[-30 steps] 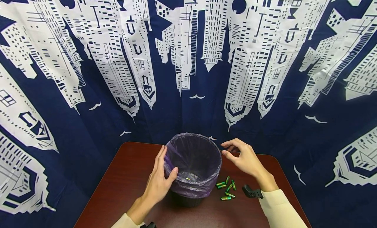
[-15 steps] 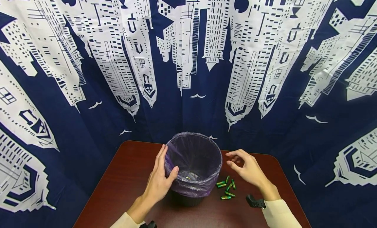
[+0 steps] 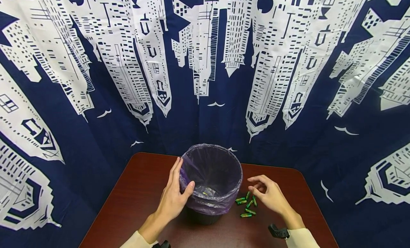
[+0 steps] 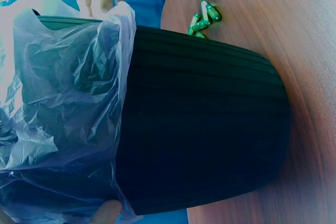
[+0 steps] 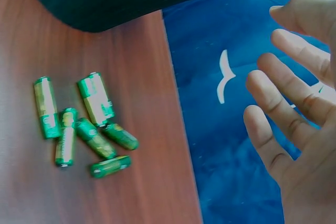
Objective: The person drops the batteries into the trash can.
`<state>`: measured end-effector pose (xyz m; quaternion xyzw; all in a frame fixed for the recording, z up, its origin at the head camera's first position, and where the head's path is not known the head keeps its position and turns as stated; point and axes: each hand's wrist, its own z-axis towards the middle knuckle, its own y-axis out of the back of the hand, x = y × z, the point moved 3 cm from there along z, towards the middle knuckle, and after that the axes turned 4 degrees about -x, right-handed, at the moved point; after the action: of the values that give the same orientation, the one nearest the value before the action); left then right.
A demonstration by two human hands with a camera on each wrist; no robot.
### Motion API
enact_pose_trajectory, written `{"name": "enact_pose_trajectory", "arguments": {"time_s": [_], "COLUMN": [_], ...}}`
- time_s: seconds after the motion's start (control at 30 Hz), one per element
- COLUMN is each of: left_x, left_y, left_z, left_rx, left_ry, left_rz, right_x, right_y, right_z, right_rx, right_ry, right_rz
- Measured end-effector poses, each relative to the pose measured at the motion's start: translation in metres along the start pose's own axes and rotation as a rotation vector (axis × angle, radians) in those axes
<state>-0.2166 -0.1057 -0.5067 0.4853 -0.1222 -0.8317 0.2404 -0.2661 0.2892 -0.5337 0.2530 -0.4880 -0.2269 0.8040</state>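
Note:
A dark ribbed trash bin [image 4: 205,114] stands upright on the table, lined with a translucent purple bag [image 3: 213,207] folded over its rim. My left hand [image 3: 171,194] rests against the bin's left side, its fingers fairly straight and its thumb on the near part of the lined rim. Several green-and-gold batteries [image 3: 249,203] lie loose in a small group right of the bin. My right hand [image 3: 270,194] hovers just to the right of them, fingers loosely bent and apart; the right wrist view shows nothing in it.
Under everything is a reddish-brown wooden table [image 3: 144,177] with rounded far corners. Behind it hangs a navy cloth [image 3: 198,127] printed with white buildings and birds. Something small with a yellow bit [image 3: 205,193] shows in the bottom of the bin.
My right hand has moved down and slightly to the right, away from the bin's rim toward the batteries. The left hand and the bin have stayed in place.

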Motion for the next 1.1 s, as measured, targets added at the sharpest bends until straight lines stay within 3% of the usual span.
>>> {"name": "enact_pose_trajectory", "arguments": {"time_s": [0.5,0.67,1.1], "left_x": [0.004,0.004,0.003], "left_y": [-0.001,0.000,0.000], "left_z": [-0.001,0.001,0.001], "left_rx": [-0.005,-0.011,-0.007], "left_ry": [-0.004,-0.014,-0.010], "left_rz": [0.017,0.016,0.013], "right_x": [-0.031,-0.039,-0.061], "right_y": [-0.031,-0.039,-0.055], "right_z": [-0.034,-0.042,-0.067], "right_rx": [0.181,0.230,0.304], "right_ry": [-0.141,-0.100,-0.022], "right_rz": [0.081,0.101,0.011]}}
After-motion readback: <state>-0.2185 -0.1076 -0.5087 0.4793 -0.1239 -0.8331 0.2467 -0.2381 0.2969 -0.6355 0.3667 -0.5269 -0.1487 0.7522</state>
